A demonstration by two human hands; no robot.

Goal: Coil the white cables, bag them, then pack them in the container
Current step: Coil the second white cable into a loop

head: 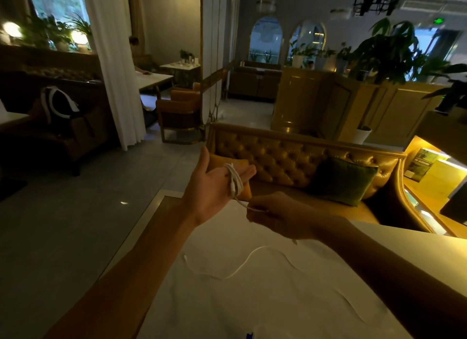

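Several loops of white cable [234, 179] wrap your open left hand [214, 187]. Your right hand [275, 216] pinches the strand; slacken and they could slip off.

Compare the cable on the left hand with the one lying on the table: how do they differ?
The cable on the left hand is wound in tight loops around the open fingers; the cable on the table lies loose in one long curve. The first is held up, its tail pinched by the right hand; the second is untouched. Both are thin and white.
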